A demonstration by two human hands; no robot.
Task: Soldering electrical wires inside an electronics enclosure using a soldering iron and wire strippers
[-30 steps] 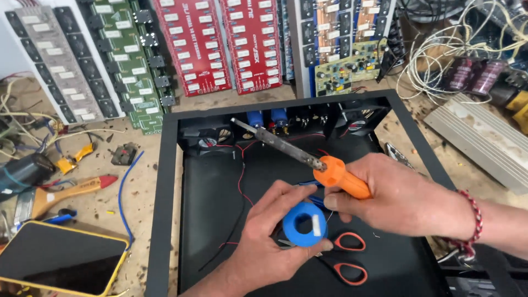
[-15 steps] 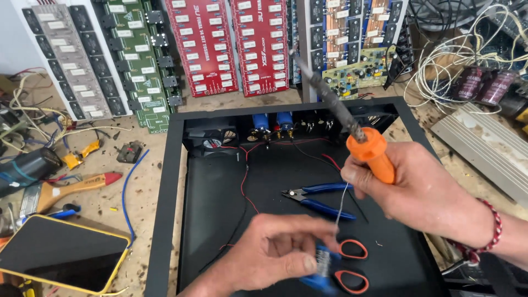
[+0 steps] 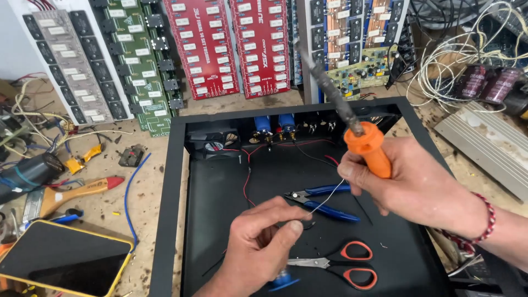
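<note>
A thin silver solder wire (image 3: 329, 193) runs across the middle of the frame, pulled tight between the two hands. The left hand (image 3: 263, 237), at the bottom middle, pinches one end between thumb and fingers. Under that hand a bit of a blue solder spool (image 3: 285, 282) peeks out. The right hand (image 3: 411, 182), at the right, is closed around the orange handle of a soldering iron (image 3: 360, 137) and also nips the other end of the wire with its fingertips. The iron's dark tip points up toward the top middle of the frame.

Both hands are over a black metal case (image 3: 165, 209) that fills the lower middle. On its floor lie blue-handled pliers (image 3: 324, 202), just beside the wire, and scissors (image 3: 341, 265) with orange and black handles, near the bottom. Red and black wires run along the back wall of the case.

Behind the case, at the top, stand red circuit boards (image 3: 228, 47) and green circuit boards (image 3: 137, 60). At the left, on the wooden table (image 3: 148, 192), are a brush (image 3: 71, 193) with a wooden handle and a black tablet (image 3: 63, 259) with a yellow edge.
</note>
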